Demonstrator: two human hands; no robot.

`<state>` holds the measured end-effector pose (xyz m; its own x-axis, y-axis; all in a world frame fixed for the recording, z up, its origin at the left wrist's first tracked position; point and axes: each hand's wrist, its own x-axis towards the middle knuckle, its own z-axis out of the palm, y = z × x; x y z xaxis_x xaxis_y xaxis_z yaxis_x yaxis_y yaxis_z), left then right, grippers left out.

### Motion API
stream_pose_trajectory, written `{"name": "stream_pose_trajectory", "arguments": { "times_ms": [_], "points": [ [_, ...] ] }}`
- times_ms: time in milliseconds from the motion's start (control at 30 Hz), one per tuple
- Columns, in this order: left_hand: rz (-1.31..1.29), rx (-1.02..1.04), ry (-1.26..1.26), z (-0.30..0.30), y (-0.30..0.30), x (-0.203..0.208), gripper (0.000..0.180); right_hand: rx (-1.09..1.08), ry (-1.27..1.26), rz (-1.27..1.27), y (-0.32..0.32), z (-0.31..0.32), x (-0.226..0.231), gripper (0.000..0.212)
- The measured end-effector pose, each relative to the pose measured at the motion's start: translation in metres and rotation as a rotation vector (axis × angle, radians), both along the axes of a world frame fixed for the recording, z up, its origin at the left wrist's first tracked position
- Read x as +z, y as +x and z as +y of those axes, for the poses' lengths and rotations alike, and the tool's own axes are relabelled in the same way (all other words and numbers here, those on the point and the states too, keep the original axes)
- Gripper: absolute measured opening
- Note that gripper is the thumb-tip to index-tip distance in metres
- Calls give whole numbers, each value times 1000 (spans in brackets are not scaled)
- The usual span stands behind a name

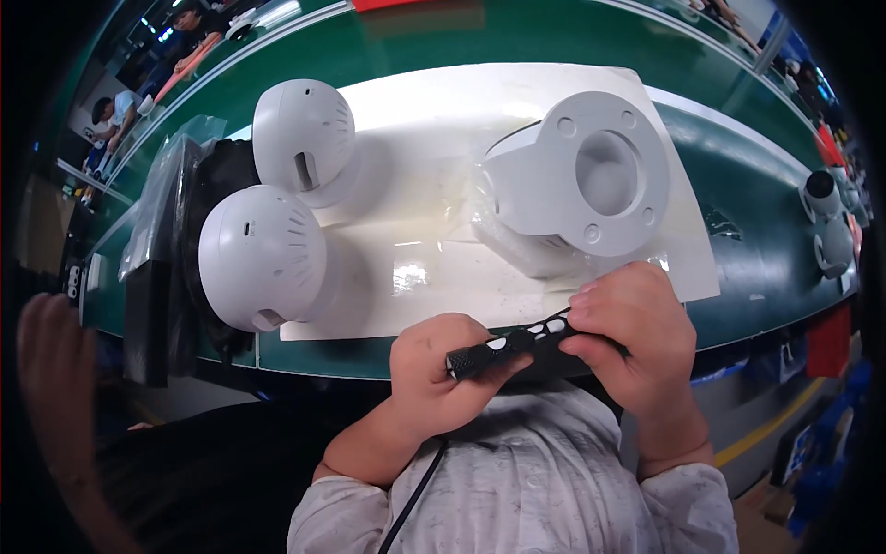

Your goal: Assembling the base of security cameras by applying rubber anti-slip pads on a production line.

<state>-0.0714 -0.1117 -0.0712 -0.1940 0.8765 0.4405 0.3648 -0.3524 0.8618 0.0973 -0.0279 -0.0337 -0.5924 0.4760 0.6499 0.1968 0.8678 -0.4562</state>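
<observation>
Black tool [517, 346], lower centre, gripped at both ends: left hand [434, 374] clenched on one end, right hand [632, 337] pinching the other. White domes [263, 254] at left.

Head-worn fisheye, close above the hands [544, 355], facing down; rim perhaps distorted.

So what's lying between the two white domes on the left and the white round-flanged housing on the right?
In the head view, only bare white mat lies between the domes and the flanged housing, apart from that housing's clear wrap edge.
</observation>
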Motion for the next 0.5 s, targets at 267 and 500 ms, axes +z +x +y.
{"name": "stream_pose_trajectory", "arguments": {
  "times_ms": [267,500],
  "points": [
    [17,-16,0,-6,1,11,23,27,-8,-68,6,-9,9,19],
    [117,-58,72,-7,3,16,17,215,-210,123,-6,-8,25,40]
  ]
}}
